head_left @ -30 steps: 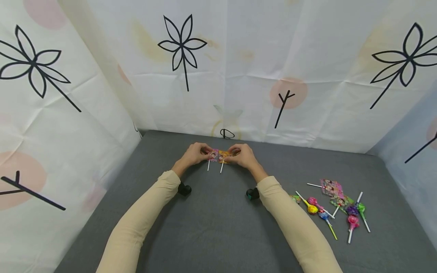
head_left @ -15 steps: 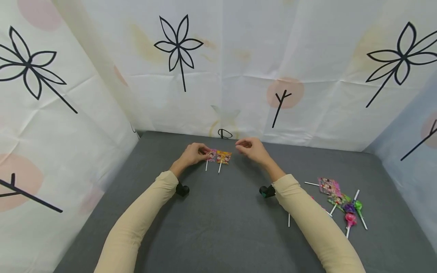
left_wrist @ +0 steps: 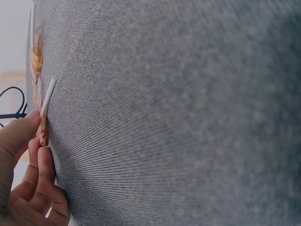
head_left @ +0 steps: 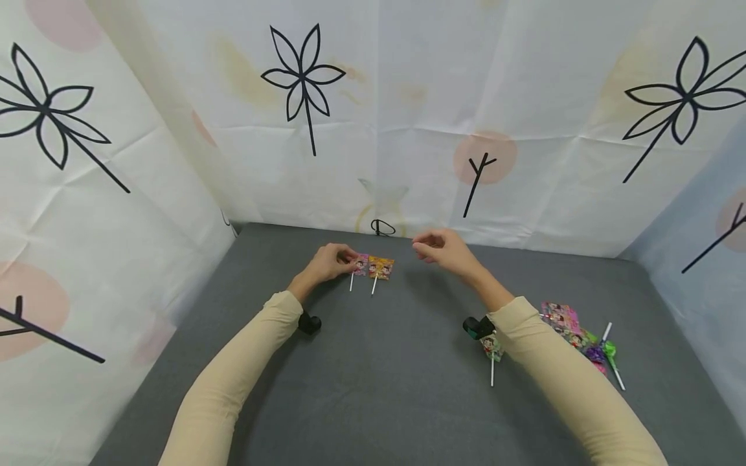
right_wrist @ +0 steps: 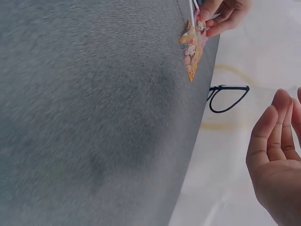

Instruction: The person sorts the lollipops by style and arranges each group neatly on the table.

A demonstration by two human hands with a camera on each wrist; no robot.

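Observation:
Near the table's back edge, my left hand [head_left: 329, 262] pinches a lollipop in a flat pink wrapper [head_left: 361, 264] between thumb and fingers. Its white stick points toward me; in the left wrist view the fingers cover much of the wrapper. Right beside it lies a lollipop in a flat orange wrapper [head_left: 381, 267], stick also toward me, with no hand on it. My right hand [head_left: 447, 251] is raised to the right of this pair, apart from both. Its fingers are relaxed and slightly bent with nothing between them, as the right wrist view [right_wrist: 277, 155] confirms.
On the right of the grey table [head_left: 373, 401] lie several more lollipops: a pink flat-wrapped one [head_left: 561, 315], a round green one [head_left: 609, 350] and a purple one [head_left: 595, 354]. A green flat-wrapped lollipop [head_left: 492, 348] is beside the right sleeve, which hides others. Behind is a printed curtain [head_left: 419, 175].
My right hand has let go of the orange-wrapped lollipop and moved right and up. Its sleeve now covers more of the lollipops on the right. The left hand stays on the pink-wrapped lollipop.

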